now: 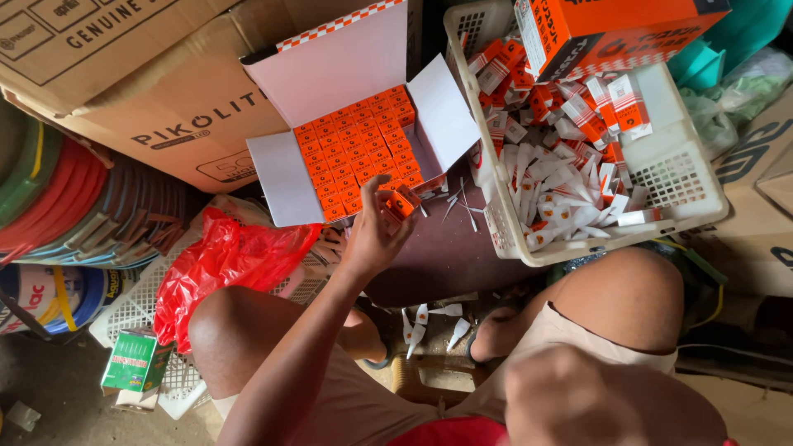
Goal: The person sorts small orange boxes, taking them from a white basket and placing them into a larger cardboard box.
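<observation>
A seated person's bare knees are seen from above, with one arm stretched forward between them. This left hand (pixel 373 235) is closed in a pinch on a small orange carton (pixel 400 202), held at the near right corner of an open white display box (pixel 351 124). The display box is packed with tidy rows of matching small orange cartons, its white flaps folded outward on every side, and it rests against large brown cardboard boxes (pixel 149 91) behind it. Just to its right a white plastic basket (pixel 686 177) is heaped with loose white tubes and more small orange-and-white cartons; a bigger orange box (pixel 611 29) sits on the basket's far rim. A few white tubes (pixel 429 318) lie scattered on the floor between the feet, and some thin white pieces lie between box and basket. A red plastic bag (pixel 227 264) is crumpled on a white crate beside the left knee, with a green carton (pixel 136 361) near it on the floor. The right hand (pixel 578 396) appears only as a blur at the bottom edge, so it cannot be told whether it is open or closed.
</observation>
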